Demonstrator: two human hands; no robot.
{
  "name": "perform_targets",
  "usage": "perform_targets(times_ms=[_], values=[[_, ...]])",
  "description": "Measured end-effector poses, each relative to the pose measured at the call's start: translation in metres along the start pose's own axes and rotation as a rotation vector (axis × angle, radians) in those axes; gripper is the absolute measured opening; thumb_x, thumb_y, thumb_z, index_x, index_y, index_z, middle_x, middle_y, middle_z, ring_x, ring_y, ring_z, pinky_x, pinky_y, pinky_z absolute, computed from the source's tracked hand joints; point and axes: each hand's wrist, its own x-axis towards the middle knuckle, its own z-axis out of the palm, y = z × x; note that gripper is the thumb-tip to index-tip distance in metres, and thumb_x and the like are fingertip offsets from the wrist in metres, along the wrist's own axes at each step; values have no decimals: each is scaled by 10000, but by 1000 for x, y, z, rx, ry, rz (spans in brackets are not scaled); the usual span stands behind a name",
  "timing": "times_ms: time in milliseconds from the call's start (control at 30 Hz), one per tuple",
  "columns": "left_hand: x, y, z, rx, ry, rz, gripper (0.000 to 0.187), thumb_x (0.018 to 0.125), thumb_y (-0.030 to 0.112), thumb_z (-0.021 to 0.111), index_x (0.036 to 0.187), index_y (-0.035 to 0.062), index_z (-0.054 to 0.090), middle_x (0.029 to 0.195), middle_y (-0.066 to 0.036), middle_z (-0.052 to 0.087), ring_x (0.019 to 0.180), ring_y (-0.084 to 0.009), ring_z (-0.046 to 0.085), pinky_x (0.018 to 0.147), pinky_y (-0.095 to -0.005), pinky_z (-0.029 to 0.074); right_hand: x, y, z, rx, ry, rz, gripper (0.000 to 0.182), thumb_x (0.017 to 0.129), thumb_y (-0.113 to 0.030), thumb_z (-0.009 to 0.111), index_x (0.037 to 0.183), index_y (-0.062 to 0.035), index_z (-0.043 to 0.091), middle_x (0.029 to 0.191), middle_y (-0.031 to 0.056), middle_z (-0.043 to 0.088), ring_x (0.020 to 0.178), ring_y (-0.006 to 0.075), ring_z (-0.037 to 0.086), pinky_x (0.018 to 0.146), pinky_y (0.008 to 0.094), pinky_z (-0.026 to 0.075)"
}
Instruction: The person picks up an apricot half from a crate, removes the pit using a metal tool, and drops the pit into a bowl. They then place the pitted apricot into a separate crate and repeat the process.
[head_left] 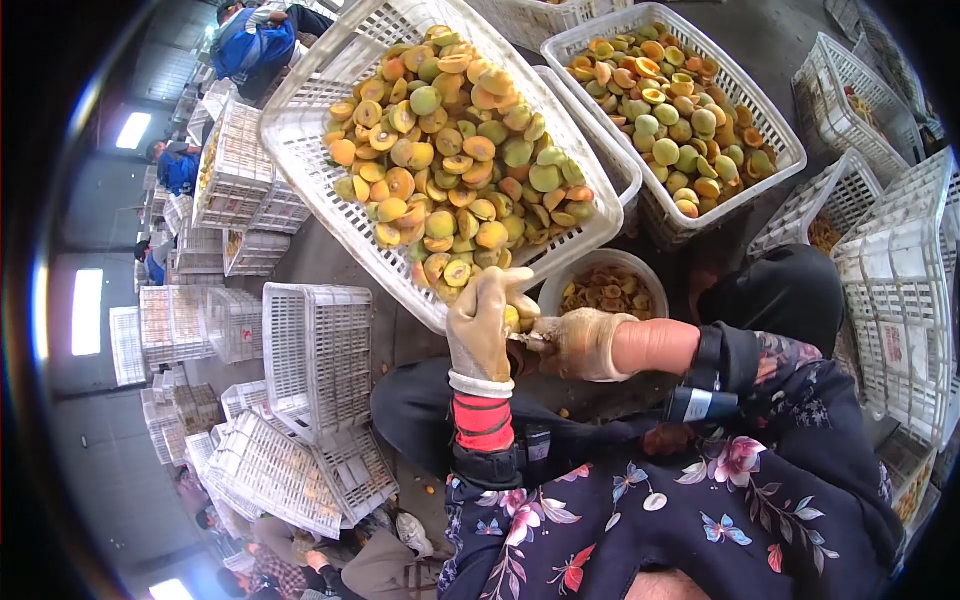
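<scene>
My left hand (485, 320), in a stained pale glove, is closed around a yellow peach piece (512, 318) at the near edge of a tilted white crate (290, 110). That crate holds a heap of halved yellow-green peaches (440, 160), some with brown pit centres. Close beside it, my right hand (588, 345), also gloved, is closed on a small metal tool (530, 338) whose tip meets the peach piece. The fingers hide most of the tool, so its exact kind does not show. Just beyond the right hand stands a round white bucket (655, 290) with orange-brown fruit scraps.
A second white crate (785, 130) of halved peaches stands at upper right. Stacked crates line the right side (895, 300) and the left (320, 350). Other people in blue (245, 45) sit at upper left; another person's legs (385, 570) are at lower left.
</scene>
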Motion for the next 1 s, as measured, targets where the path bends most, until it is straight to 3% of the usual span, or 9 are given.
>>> perform_targets(times_ms=[67,133,200,267,300,400,500,833,1000], values=[[0,4,-6,-11,-61,-6,396,1035,254,459,979,-63,689,705,-83,662,629,-123,610,614,-243,493,1,0,-4,210,68,-281,175,910,-281,606,953,-113,580,666,73,624,643,312,647,591,430,498],[-5,11,-10,-158,-194,-24,405,1041,249,443,973,-65,690,700,-86,663,630,-127,615,611,-243,487,-6,-11,-30,778,-370,125,166,907,-268,626,844,-127,564,619,-31,531,547,154,551,523,325,449],[-5,8,-14,-168,-210,13,455,1051,295,420,963,-61,689,699,-97,663,627,-142,618,608,-255,486,-8,-42,-59,779,-522,383,220,905,-289,642,791,-136,534,614,-77,457,552,53,465,495,256,379],[-8,9,-11,-170,-164,217,497,1052,367,408,993,-52,669,674,-99,646,620,-164,614,606,-270,489,-9,-44,-58,872,-457,376,219,889,-275,632,783,-125,512,620,-56,443,575,80,474,516,281,395],[-4,-4,-10,-439,-128,111,515,1045,426,407,1049,-33,640,678,-103,630,613,-188,615,599,-290,495,-5,-28,-37,583,-229,9,197,875,-276,640,823,-110,548,652,-6,468,615,119,509,561,315,435],[-2,-8,4,-712,61,13,496,1033,441,437,1089,-18,618,710,-104,625,606,-203,615,587,-303,507,-3,-17,-18,-41,103,-220,257,872,-348,643,1010,-137,593,791,130,635,778,333,656,672,464,505],[2,-13,12,-766,111,-45,477,1019,446,473,1129,1,608,762,-96,639,618,-215,627,584,-325,544,-11,-26,-37,-194,24,78,260,891,-353,614,1033,-136,585,766,153,654,759,379,656,643,493,507],[13,-18,35,-831,47,-138,496,1007,459,492,1211,17,588,800,-97,651,631,-208,631,586,-331,544,-36,-4,-26,-345,372,-71,245,923,-302,570,910,-58,566,681,157,632,658,369,650,554,454,510],[15,-22,39,-804,30,-152,464,1015,449,476,1169,33,613,787,-74,645,624,-184,626,560,-301,531,-40,-16,-28,-312,305,112,242,901,-303,618,856,-76,549,690,147,614,668,366,635,598,461,506]])
